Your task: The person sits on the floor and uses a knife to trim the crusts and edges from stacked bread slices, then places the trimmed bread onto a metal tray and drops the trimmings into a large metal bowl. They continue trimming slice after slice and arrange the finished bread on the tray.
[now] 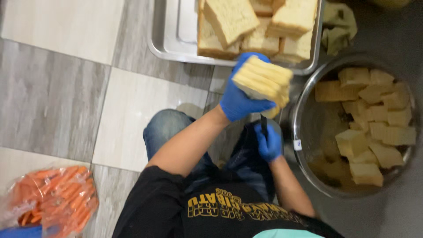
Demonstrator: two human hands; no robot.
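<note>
While the left hand [240, 99] grips a soft, crumbly bread stack [263, 81] from underneath, the right hand [269, 142] is closed around a knife [263, 123].

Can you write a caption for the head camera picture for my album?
Gloved left hand holds stacked bread slices; right hand grips a knife.

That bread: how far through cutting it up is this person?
Partly through. Done: the metal bowl already holds many cut bread chunks. In hand: the left hand grips a stack of slices while the right hand holds a knife. Left: several whole stacks wait on the tray.
</note>
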